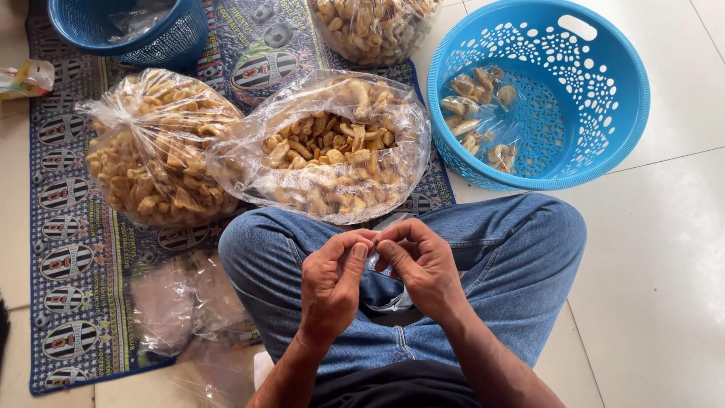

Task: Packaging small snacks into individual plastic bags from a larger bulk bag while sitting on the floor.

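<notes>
Sitting cross-legged in blue jeans point(513, 249) on a white tiled floor beside a dark patterned woven mat point(68, 249). Round light-blue perforated plastic basket point(604, 98) holds small filled packets. Large open clear plastic bag of pale fried crackers point(325, 151) lies against the knees; a tied bag point(155, 151) sits beside it. Left hand point(332, 283) and right hand point(419, 264) meet over the lap, fingertips pinching a small clear plastic bag point(374, 259), mostly hidden.

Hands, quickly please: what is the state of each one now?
Left hand: fingers pinched shut on a small clear plastic bag.
Right hand: fingers pinched shut on the same bag.
</notes>
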